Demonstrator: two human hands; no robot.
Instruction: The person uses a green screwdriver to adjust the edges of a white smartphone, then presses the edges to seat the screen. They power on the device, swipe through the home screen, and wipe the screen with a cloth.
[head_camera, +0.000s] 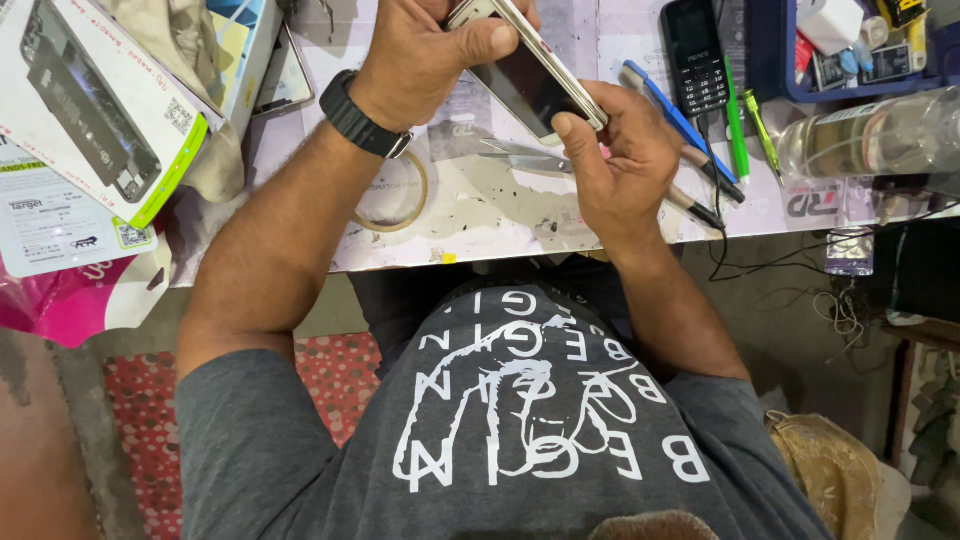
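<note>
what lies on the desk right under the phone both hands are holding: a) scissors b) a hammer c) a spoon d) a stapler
a: a pair of metal scissors lies on the desk just below the phone that the left hand and right hand hold.

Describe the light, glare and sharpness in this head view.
Head view: even, bright light on the bench, soft shadows under the left hand and right hand. The phone screen shows a faint sheen, no hard glare. The clear bottle carries highlights. Focus is sharp mid-frame; edges bend from the wide lens.
</note>
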